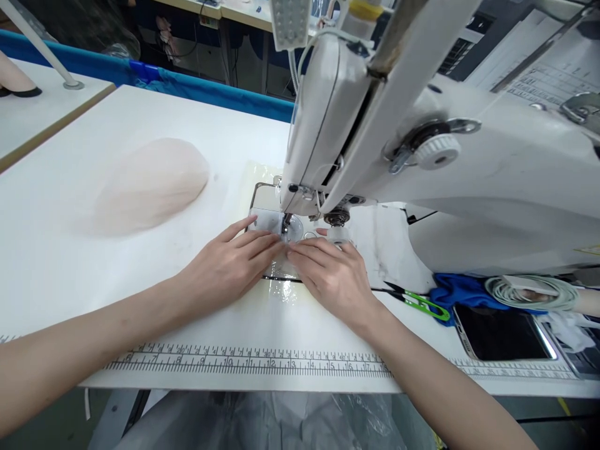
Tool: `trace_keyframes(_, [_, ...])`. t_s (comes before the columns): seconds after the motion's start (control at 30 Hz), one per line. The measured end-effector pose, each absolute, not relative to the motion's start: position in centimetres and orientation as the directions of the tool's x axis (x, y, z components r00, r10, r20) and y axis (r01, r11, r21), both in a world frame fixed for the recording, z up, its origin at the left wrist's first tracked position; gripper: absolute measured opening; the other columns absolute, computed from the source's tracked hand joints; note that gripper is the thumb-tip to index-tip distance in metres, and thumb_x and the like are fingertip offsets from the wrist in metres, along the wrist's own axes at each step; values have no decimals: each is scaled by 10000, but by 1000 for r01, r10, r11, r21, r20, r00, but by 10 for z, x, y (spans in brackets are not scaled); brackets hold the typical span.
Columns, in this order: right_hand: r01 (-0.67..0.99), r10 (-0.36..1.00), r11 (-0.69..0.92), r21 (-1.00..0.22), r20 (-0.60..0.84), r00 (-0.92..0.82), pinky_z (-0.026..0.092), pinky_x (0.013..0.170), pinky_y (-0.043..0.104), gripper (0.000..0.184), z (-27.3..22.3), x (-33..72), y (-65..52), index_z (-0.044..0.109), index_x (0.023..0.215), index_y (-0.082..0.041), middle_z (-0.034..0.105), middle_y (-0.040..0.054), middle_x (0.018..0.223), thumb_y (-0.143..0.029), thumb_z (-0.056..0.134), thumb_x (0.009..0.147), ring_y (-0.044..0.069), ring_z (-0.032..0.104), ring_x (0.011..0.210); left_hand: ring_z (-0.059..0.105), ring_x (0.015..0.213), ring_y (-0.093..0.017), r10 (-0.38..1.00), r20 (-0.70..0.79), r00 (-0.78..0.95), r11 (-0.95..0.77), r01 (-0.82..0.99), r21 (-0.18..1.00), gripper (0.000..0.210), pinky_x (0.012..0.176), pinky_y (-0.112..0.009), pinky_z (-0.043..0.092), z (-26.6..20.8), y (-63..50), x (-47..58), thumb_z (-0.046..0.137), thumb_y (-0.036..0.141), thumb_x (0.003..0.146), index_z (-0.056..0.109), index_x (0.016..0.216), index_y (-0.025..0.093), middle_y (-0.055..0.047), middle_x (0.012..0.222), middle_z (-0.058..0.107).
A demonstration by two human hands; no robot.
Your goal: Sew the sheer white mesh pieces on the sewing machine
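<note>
My left hand (237, 259) and my right hand (332, 272) meet at the front of the sewing machine's needle plate (269, 219), just before the presser foot (285, 226). On both, the fingertips press together close to each other, with the left little finger stretched out over the plate. Whatever they pinch, if anything, is hidden beneath the fingers, and the thumbs are out of sight. Above them hangs the white head of the sewing machine (319, 119). Clear shiny film (281, 290) covers the table in front of the plate.
A sheer, pale beige piece of fabric (154, 184) lies on the table to the left. Green-handled scissors (424, 304), a blue cloth (457, 290), a coiled pale cable (529, 292) and a phone (504, 334) sit at the right. A printed ruler (248, 362) runs along the front edge.
</note>
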State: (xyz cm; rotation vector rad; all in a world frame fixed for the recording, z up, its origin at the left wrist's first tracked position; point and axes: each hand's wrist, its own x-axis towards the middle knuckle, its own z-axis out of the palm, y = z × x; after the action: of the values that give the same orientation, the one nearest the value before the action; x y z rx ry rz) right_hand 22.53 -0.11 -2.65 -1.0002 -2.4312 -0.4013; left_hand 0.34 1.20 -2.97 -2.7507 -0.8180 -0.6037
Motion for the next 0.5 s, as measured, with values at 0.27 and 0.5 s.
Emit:
trace_keyframes(0.27, [705, 572, 705, 82, 522, -633, 446, 937, 333, 198, -27, 225, -3, 726, 931, -191, 761, 6, 1020, -112, 544, 928, 141, 672, 904, 638, 1147, -228, 441, 439, 783, -822, 549, -154, 317, 1141, -491, 386, -28, 6, 5, 461, 208, 984, 608, 1252, 124, -96, 1218, 680])
trace_keyframes(0.5, [706, 591, 705, 62, 499, -634, 464, 937, 358, 211, -26, 225, -2, 736, 964, -191, 756, 12, 1047, -104, 548, 922, 152, 677, 893, 623, 1172, -235, 479, 450, 753, -823, 564, -69, 322, 1180, -503, 327, -30, 10, 5, 481, 229, 977, 614, 1259, 148, -92, 1236, 670])
